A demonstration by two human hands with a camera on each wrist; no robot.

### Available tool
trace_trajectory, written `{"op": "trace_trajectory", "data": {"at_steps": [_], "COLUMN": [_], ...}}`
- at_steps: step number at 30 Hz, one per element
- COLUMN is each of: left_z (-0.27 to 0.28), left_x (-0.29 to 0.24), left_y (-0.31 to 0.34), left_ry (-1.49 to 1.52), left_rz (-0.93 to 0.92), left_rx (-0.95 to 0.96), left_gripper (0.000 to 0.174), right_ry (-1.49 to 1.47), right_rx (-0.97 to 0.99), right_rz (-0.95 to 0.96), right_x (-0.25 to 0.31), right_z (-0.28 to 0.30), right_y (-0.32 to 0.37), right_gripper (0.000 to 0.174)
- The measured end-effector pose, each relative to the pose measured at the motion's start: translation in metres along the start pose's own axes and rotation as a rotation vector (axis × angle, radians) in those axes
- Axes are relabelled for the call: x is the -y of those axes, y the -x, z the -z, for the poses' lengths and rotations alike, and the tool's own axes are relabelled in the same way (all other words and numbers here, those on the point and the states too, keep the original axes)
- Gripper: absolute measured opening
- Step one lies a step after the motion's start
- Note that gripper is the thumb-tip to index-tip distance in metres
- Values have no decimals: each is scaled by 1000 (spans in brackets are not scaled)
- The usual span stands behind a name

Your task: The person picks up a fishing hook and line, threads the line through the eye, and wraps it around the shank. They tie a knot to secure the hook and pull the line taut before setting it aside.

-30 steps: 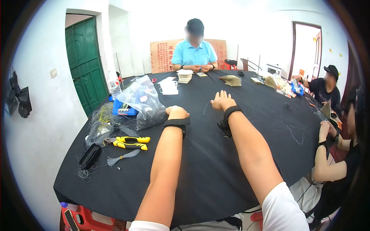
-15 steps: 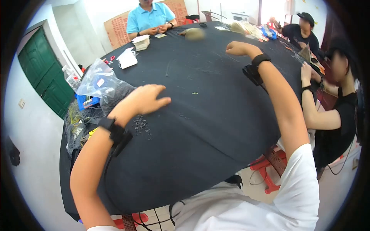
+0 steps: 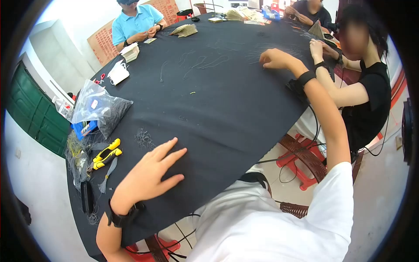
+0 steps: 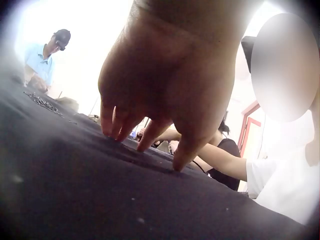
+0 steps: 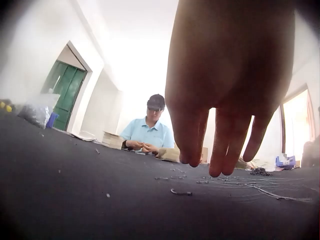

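Observation:
Fingers spread, my left hand [image 3: 146,174] is over the black tablecloth [image 3: 209,126] at the near left, its fingertips at the cloth in the left wrist view. Just beyond it lies a small heap of dark wire-like bits [image 3: 143,138]. My right hand [image 3: 277,59] is at the far right part of the table, fingers loosely bent downward, holding nothing. Thin grey strands [image 3: 211,62] lie on the cloth to its left; in the right wrist view more strands [image 5: 275,194] run beneath and beside the right hand [image 5: 225,95].
At the left are a clear bag [image 3: 114,111] of dark bits, yellow-handled pliers [image 3: 107,155], a black case [image 3: 87,196] and a white mask-like item [image 3: 118,73]. A person in blue [image 3: 136,22] sits across; a person in black [image 3: 362,87] sits close at the right.
The view has swung right and down. My hands have moved apart, the left to the near left with fingers spread, the right to the far right. The heap of bits now shows uncovered.

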State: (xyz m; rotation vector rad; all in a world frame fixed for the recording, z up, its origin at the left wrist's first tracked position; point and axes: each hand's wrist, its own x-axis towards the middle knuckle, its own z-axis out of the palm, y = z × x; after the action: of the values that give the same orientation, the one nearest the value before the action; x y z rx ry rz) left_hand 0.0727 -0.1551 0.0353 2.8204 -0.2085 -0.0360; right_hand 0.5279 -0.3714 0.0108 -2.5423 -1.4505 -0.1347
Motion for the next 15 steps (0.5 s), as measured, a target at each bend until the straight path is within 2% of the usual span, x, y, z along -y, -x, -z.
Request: {"op": "trace_trajectory", "data": {"at_steps": [2,7,9,11,15], "left_z": [1,0,1,-6,-18], "left_x": [7,32,39,54,65], "left_y": [2,-1,-1,-2,3], "left_ry": [44,198,410,504,783], "left_rz": [8,-39,39,3,61], "left_rx": [5,-37,-19,-80,-146], "left_gripper": [50,37,34,25,24], "right_ry": [21,23,39,39,51], "right_rx": [11,9,-34,-24,-47], "right_rz": [58,42,59,41,-21], "right_x": [4,19,14,19,17], "right_z": [-6,-4,-7,-2,-7], "right_y": [1,3,3,8,8], "right_gripper": [26,25,22,18,12]}}
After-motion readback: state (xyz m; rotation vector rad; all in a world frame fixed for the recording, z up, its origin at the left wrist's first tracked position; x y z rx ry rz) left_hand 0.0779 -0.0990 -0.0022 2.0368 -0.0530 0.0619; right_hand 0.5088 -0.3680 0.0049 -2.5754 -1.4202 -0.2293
